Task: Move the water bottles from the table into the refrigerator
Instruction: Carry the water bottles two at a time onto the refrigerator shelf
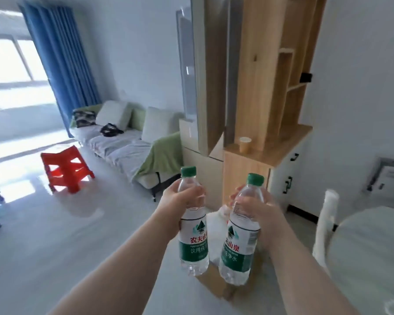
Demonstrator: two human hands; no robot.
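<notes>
I hold two clear water bottles with green caps and green-and-white labels, both upright in the air over the floor. My left hand grips the upper part of the left bottle. My right hand wraps the shoulder of the right bottle. The two bottles hang side by side, a small gap apart. The round pale table lies at the lower right. A tall pale refrigerator stands ahead, beside the wooden cabinet, its doors shut.
A wooden cabinet with a paper cup stands straight ahead. A sofa lines the left wall past a red plastic stool. A white chair back stands by the table. A cardboard box lies on the floor below the bottles.
</notes>
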